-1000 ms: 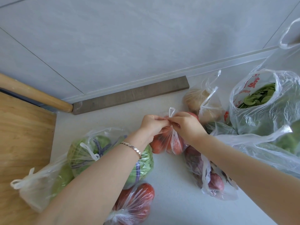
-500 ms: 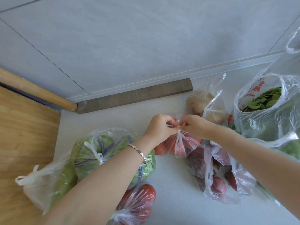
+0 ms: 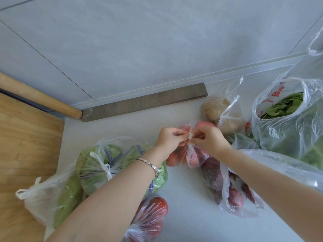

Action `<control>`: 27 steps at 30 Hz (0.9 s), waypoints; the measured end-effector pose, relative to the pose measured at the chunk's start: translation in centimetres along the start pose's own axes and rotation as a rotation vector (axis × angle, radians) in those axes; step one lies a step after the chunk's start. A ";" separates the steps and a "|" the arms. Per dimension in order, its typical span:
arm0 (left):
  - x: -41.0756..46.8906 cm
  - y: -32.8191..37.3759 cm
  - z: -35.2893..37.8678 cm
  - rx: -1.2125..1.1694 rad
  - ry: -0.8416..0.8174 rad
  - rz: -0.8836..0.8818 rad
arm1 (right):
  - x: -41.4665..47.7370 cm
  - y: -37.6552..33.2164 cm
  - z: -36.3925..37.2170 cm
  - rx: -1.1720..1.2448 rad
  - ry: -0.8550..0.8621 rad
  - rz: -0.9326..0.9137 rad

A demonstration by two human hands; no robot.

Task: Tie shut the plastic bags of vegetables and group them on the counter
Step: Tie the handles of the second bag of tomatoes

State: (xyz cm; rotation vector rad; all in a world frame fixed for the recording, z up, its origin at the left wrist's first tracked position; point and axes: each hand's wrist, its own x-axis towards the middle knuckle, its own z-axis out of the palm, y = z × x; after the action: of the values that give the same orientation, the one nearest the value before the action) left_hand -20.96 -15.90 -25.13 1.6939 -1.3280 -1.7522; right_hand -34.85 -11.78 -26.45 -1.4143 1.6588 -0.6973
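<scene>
both hands [image 3: 190, 139] pinching neck of tomato bag [image 3: 188, 155], tied veg bags [image 3: 97, 165] L on counter [image 3: 188, 215]

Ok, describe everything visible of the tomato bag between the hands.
The thin clear plastic bag of red tomatoes sits on the pale speckled counter, mid-frame. Its neck is gathered into a tight twist, pinched by the left hand and right hand; whether a knot is finished cannot be told. It touches the clear bag of dark red vegetables.
</scene>
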 end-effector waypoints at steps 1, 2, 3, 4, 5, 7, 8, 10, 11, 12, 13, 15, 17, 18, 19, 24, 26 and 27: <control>0.0 0.0 -0.1 -0.020 -0.007 -0.017 | -0.3 0.1 0.2 -0.017 0.046 -0.059; -0.1 0.1 -0.1 -0.038 -0.016 -0.031 | -0.5 0.2 0.4 -0.047 0.084 -0.132; -0.1 0.2 -0.3 -0.050 -0.024 -0.041 | -0.6 0.3 0.4 -0.087 0.110 -0.218; 0.0 0.3 -0.4 -0.048 -0.034 -0.045 | -0.7 0.4 0.5 -0.140 0.121 -0.300; 0.0 0.4 -0.4 -0.040 -0.042 -0.045 | -0.8 0.6 0.5 -0.194 0.121 -0.367; 0.2 0.6 -0.6 -0.017 -0.054 -0.037 | -0.7 1.0 0.7 -0.290 0.136 -0.428; 0.3 0.6 -0.7 0.009 -0.053 -0.029 | -0.6 1.0 0.7 -0.329 0.147 -0.423; 0.5 0.6 -0.9 0.131 -0.034 0.016 | -0.4 1.0 0.6 -0.422 0.172 -0.411; 0.6 0.6 -1.0 0.230 -0.018 0.060 | -0.5 0.9 0.5 -0.488 0.163 -0.410; 0.7 0.5 -1.1 0.338 0.003 0.112 | -0.6 1.0 0.5 -0.550 0.153 -0.424; 0.7 0.3 -1.2 0.433 0.028 0.166 | -0.7 1.0 0.4 -0.590 0.150 -0.446; 0.8 -0.1 -1.3 0.573 0.080 0.241 | -0.9 1.0 0.2 -0.621 0.144 -0.490; 0.7 -0.6 -1.0 0.670 0.138 0.254 | -0.9 1.0 0.1 -0.636 0.097 -0.479; 0.7 -0.8 -0.8 0.696 0.166 0.247 | -0.9 0.9 0.1 -0.638 0.068 -0.459; 0.6 -1.0 -0.5 0.703 0.187 0.237 | -1.0 0.8 0.1 -0.639 0.041 -0.417; -1.2 0.1 0.5 0.975 0.248 0.380 | -2.2 -1.4 -1.5 -0.500 -0.128 -0.131; -3.3 1.7 1.0 1.007 0.311 0.553 | -3.7 -3.0 -3.5 -0.423 -0.119 -0.111; -4.8 2.5 1.6 0.974 0.287 0.608 | -4.7 -3.8 -4.9 -0.402 -0.095 -0.107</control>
State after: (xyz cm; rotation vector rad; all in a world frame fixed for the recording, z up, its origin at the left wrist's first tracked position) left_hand -22.26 -12.80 -20.62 1.5538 -2.4088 -0.4853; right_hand -36.97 -8.51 -19.78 -1.7993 1.7210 -0.3567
